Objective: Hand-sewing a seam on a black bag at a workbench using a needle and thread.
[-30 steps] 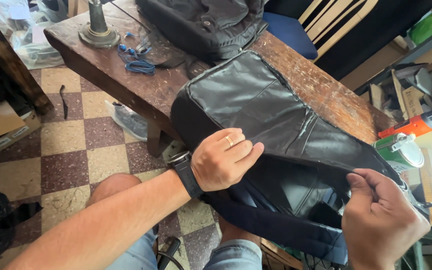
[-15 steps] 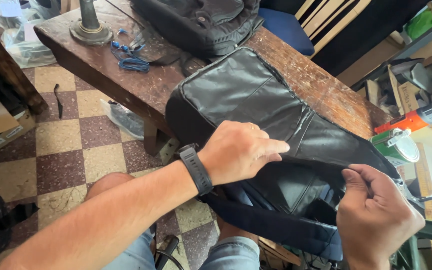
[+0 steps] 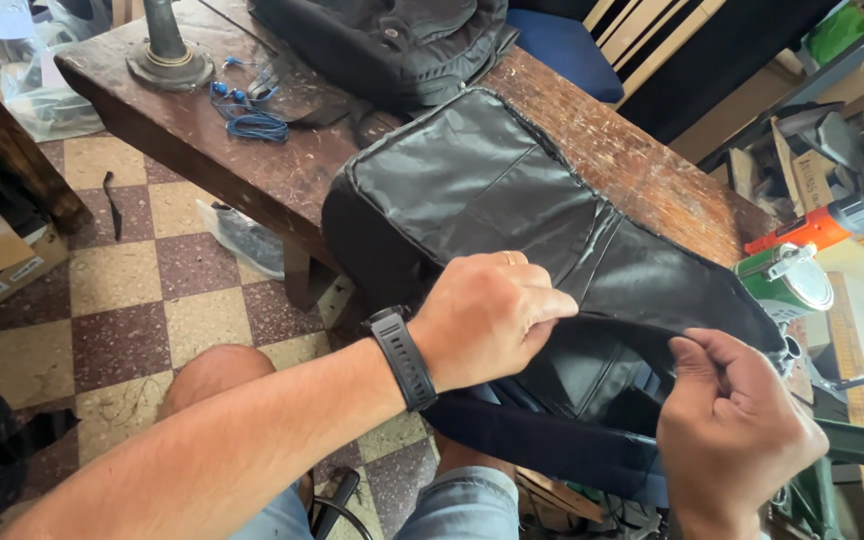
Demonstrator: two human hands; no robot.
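A black backpack (image 3: 472,190) lies over the edge of a worn wooden table (image 3: 252,170), its open lower end with a dark blue lining hanging toward my lap. My left hand (image 3: 492,315), with a ring and a black wristwatch, grips the bag's near edge by the opening. My right hand (image 3: 737,435) pinches the thin black rim of the opening at the lower right and holds it up. The bag's inside is dark and mostly hidden.
A second dark bag (image 3: 392,40) lies at the table's far end. Blue cord (image 3: 257,125) and a metal stand base (image 3: 167,60) are at the far left. A green can (image 3: 787,280) and an orange tool (image 3: 832,220) are to the right. Checkered floor tiles lie below.
My left hand has slid right along the bag's edge toward the opening. My right hand has kept hold of the rim and shifted slightly left. The view has moved closer.
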